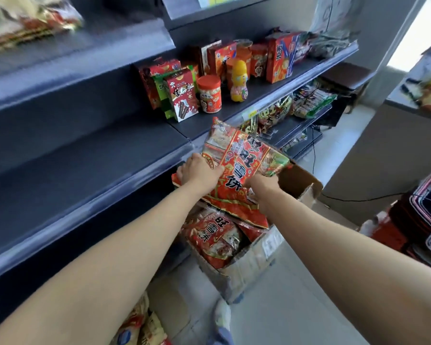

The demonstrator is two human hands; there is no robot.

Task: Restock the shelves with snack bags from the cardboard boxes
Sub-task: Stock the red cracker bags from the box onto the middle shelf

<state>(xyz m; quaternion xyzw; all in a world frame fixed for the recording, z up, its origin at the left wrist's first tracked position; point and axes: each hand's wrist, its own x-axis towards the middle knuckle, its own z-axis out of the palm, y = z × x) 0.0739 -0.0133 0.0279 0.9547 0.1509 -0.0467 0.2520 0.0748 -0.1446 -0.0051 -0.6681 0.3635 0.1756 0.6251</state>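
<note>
Small shop, dark tiered display shelves (90,155), boxed snacks (182,95), price tag (249,113), open cardboard stock box (249,260)

The snack bag (244,155) is printed in red with gold trim, black characters and a green corner. The bags in the brown cardboard box (249,262) are patterned alike. Dark blue-grey shelves (90,155) are seen, with red cartons (182,95) and a yellow bottle (239,79).
</note>
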